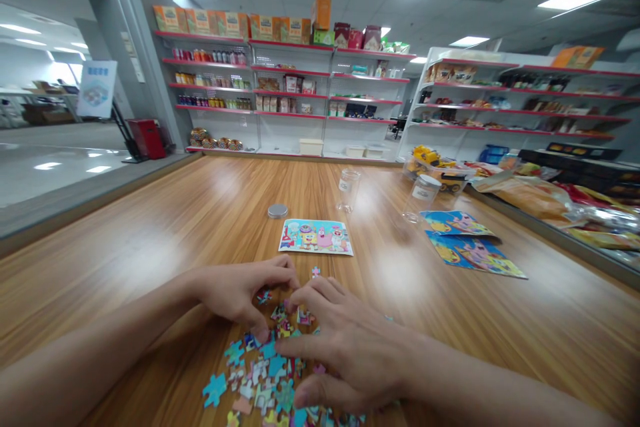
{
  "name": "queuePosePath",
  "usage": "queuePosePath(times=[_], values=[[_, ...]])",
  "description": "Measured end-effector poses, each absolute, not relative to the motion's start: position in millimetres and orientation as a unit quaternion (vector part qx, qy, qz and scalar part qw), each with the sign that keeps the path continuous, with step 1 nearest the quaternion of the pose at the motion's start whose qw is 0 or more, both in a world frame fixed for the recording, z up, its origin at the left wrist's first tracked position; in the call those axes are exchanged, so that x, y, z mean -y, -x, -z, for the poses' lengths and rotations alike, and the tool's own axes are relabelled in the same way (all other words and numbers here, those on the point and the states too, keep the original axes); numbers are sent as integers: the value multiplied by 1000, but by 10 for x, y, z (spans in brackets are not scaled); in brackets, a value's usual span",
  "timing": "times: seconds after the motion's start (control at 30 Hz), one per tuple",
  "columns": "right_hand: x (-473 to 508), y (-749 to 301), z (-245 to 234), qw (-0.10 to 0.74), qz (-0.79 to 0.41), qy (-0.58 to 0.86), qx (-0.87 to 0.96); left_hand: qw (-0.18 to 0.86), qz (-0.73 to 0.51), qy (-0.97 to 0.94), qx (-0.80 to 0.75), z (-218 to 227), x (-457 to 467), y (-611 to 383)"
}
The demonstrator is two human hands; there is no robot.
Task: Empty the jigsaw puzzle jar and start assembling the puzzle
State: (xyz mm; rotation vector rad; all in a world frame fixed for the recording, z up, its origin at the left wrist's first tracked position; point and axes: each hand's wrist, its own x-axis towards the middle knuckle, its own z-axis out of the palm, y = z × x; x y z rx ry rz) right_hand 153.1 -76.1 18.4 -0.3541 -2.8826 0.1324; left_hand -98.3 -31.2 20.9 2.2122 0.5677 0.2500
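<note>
Both my hands rest over a heap of loose puzzle pieces (pixel 260 373) on the wooden table (pixel 150 240). My left hand (pixel 240 290) is curled, its fingertips pinched down among the pieces at the top of the heap. My right hand (pixel 340 347) lies beside it with fingers bent, tips meeting the left hand's over a small piece; I cannot make out what either pinches. A single piece (pixel 315 271) lies just beyond my fingers. Further off lies a cartoon picture card (pixel 316 237).
A metal lid (pixel 277 211) and two clear jars (pixel 349 190) (pixel 421 197) stand past the card. Two more cartoon sheets (pixel 470 243) lie right, with toy trucks (pixel 440 170) and packaged goods (pixel 575 203) along the right edge. Stocked shelves (pixel 290 90) line the back.
</note>
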Motion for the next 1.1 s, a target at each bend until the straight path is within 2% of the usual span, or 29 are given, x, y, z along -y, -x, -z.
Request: queuePosePath(times=[0.53, 0.8, 1.1], values=[[751, -1520, -182, 115, -65, 135, 982, 425, -76, -874, -222, -275, 280, 1024], [755, -1508, -267, 93, -107, 62, 988, 435, -75, -875, -199, -292, 300, 1024], [729, -1505, -247, 102, -122, 64, 985, 443, -54, -877, -179, -290, 279, 1067]])
